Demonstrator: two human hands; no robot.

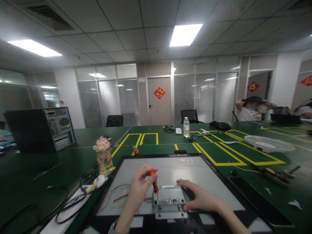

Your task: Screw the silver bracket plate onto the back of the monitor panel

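My left hand (143, 182) is closed around the orange and black handle of a screwdriver (155, 183). The screwdriver stands nearly upright, its shaft pointing down at the left part of a metal bracket (170, 215) with connectors in it. My right hand (201, 196) has its fingers spread, resting at the bracket's right side. Beneath both hands lies a large flat screen panel (146, 164), grey back up, in a black frame. Thin wires run across the panel toward the bracket from the left. Whether the screwdriver tip sits in a screw is too small to tell.
A pink-lidded bottle (104, 157) and black cables (73, 198) are left of the panel. Another red screwdriver (135, 150) and a clear water bottle (186, 126) stand beyond. A black slab (258, 200) lies right. A computer case (41, 130) is far left; a person (252, 112) sits far right.
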